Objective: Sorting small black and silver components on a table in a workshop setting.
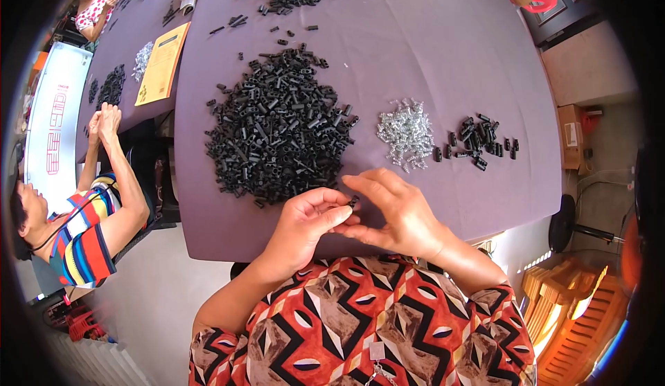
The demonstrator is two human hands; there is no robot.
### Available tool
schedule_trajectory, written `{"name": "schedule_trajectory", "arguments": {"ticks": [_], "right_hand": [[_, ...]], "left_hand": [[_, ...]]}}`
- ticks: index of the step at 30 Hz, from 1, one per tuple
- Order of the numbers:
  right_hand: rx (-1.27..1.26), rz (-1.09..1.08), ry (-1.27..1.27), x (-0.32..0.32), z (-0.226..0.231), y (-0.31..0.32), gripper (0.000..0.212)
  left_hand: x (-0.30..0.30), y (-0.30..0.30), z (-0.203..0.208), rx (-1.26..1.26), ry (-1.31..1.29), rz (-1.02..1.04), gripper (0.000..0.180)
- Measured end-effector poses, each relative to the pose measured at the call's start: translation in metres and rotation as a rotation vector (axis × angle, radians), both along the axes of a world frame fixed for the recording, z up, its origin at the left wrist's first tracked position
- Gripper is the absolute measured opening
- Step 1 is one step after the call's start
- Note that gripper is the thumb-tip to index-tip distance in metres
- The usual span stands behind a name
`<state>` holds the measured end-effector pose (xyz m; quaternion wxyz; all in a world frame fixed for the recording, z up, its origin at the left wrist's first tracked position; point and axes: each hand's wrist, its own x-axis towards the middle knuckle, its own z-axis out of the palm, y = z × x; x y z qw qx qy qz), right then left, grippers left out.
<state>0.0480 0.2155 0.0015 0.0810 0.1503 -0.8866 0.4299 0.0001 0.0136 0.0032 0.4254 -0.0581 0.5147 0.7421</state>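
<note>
- Your left hand (305, 223) pinches one small black piece (353, 202) over the table's near edge; its long axis is too small to read.
- Your right hand (398, 213) arches beside it, thumb and forefinger parted.
- Mauve table (478, 60); orange stools (578, 317) at right.
- Before you: one large black pile (280, 123), one silvery heap (405, 133), one smaller black cluster (479, 137).

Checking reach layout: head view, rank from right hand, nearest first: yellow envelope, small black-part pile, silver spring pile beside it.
1. Silver spring pile: just beyond the right hand.
2. Small black-part pile: farther right.
3. Yellow envelope: upper left.
</note>
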Motion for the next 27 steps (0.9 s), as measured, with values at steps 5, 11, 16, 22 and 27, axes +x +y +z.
{"name": "schedule_trajectory", "arguments": {"ticks": [5,11,16,22,27], "right_hand": [[0.143,-0.065,0.103,0.000,-0.014,-0.007,0.052],[0.062,-0.035,0.090,0.004,-0.021,-0.002,0.039],[0.036,-0.024,0.126,0.005,-0.024,-0.004,0.034],[0.185,0.004,0.106,0.014,-0.025,-0.003,0.032],[0.143,-0.067,0.149,0.020,-0.016,0.015,0.029]], "left_hand": [[0.003,-0.003,-0.016,0.023,0.084,-0.063,0.018],[0.003,-0.004,-0.012,0.067,-0.062,-0.141,0.027],[0.004,0.001,-0.008,0.146,-0.147,-0.156,0.026],[0.016,0.005,-0.018,0.191,-0.220,-0.132,0.024],[0.010,0.008,0.000,-0.296,0.656,-0.235,0.016]]}}
